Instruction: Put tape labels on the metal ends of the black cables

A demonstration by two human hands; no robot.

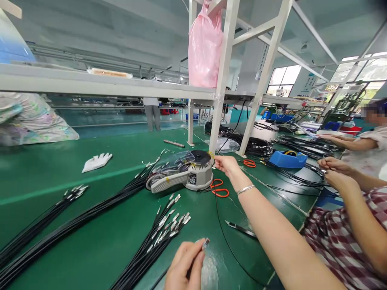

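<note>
My left hand (185, 265) is closed in a pinch at the front of the green table, holding a black cable by its metal connector (205, 243). Stretched forward, my right hand (226, 165) has its thumb and fingertips pinched at the right rim of a round grey tape dispenser (198, 175) with a black top. Bits of yellow tape show at that rim, by the fingertips. Left of my left hand lies a bundle of black cables (142, 257) with silver connector ends. Orange-handled scissors (220, 192) rest against the dispenser, and a craft knife (240, 229) lies below my right forearm.
More black cable bundles (99, 215) cross the left side, near a white glove (97, 162). White shelf posts (222, 80) rise behind the dispenser. A blue tape holder (288, 159), other scissors (249, 163) and coiled cables (256, 148) lie right. Co-workers' hands (338, 173) work at the right edge.
</note>
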